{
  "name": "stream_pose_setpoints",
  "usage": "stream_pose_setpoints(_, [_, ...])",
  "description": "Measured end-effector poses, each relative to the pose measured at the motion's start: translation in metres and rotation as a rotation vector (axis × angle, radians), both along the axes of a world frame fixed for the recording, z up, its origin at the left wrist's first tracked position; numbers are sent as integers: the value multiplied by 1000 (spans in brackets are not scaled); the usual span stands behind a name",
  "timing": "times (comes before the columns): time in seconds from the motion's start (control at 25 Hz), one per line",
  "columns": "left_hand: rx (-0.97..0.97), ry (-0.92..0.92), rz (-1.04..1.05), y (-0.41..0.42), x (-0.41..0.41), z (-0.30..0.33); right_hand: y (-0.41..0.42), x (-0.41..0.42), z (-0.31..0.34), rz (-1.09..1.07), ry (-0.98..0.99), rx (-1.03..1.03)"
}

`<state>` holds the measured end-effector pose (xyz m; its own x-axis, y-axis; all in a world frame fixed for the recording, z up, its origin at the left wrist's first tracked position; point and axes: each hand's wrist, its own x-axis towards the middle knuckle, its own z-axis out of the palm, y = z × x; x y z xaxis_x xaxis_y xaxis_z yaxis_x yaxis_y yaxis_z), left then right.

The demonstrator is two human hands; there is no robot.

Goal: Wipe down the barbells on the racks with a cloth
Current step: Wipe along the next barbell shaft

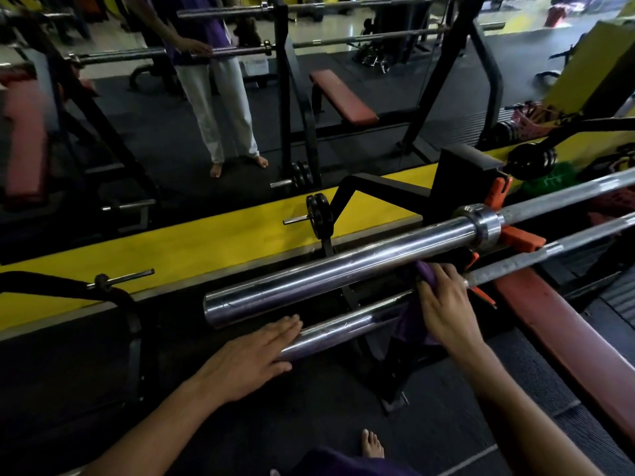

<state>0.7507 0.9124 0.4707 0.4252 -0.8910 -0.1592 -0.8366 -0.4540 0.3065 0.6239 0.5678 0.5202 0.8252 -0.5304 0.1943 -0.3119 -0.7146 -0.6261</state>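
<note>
- Landmark: the upper barbell sleeve point(340, 266), a thick chrome tube lying across a black rack point(464, 173), its collar to the right.
- Just below and in front of that sleeve runs a lower barbell sleeve point(347, 329), roughly parallel to it.
- Left hand point(247, 359): fingers straight, palm laid flat on the near end of the lower sleeve; it grips nothing.
- Right hand point(446, 304): fingers curled over a purple cloth point(412, 324), pressing it on the lower sleeve beneath the upper sleeve's collar end.
- Risk: the lower sleeve is smooth and round; a flat palm gives weak restraint, so a hard wipe could spin it or shift the bar on its supports.
- Risk: the right fingers work in the narrow gap between the two sleeves, close to orange clips point(522, 237); a slip could pinch them.
- Risk: loose cloth hangs below the lower sleeve and could snag on the rack.
- Risk: a bare foot point(372, 444) stands below the sleeves, exposed if a bar drops.
</note>
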Motion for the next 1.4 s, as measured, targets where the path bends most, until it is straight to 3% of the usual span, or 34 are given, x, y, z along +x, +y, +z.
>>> stream_pose_setpoints(0.2, [-252,104,82,-15,-31,5,47,-40,4,-276,-183,1301])
stream_pose_setpoints(0.24, [-366,235,144,-29,-37,9,55,-50,7,-294,-190,1431])
stream_pose_setpoints(0.32, [-583,725,336,-55,-48,26,71,-66,15,-255,-198,1551])
stream_pose_setpoints(0.4, [-612,1112,431,-74,-50,45,87,-74,19,-177,-226,1590])
stream_pose_setpoints(0.44, [-582,1207,418,-80,-49,51,94,-75,18,-132,-226,1600])
stream_pose_setpoints(0.52, [-608,1247,359,-88,-50,60,106,-76,13,-54,-223,1565])
stream_pose_setpoints(0.64, [-681,1187,434,-93,-59,63,115,-77,7,-24,-203,1311])
stream_pose_setpoints(0.76, [-632,1099,450,-88,-69,49,130,-84,-2,-7,-113,1238])
stream_pose_setpoints(0.84, [-573,752,288,-72,-65,37,140,-86,-6,-68,-118,1261])
stream_pose_setpoints(0.96, [-439,78,14,-40,-35,16,126,-88,-11,-364,-283,1214])
stream_pose_setpoints(1.0, [-368,-23,-18,-28,-24,13,113,-86,-10,-469,-337,1144])
stream_pose_setpoints(1.08, [-195,-60,-57,-5,-6,3,91,-74,-4,-519,-378,925])
stream_pose_setpoints(1.16, [-118,-4,-82,11,8,-10,80,-47,2,-434,-320,670])
stream_pose_setpoints(1.28, [-110,55,-115,23,13,-19,89,1,-10,-338,-153,322])
stream_pose_setpoints(1.4, [-221,-26,-123,30,8,-30,115,18,-59,-83,-30,-40])
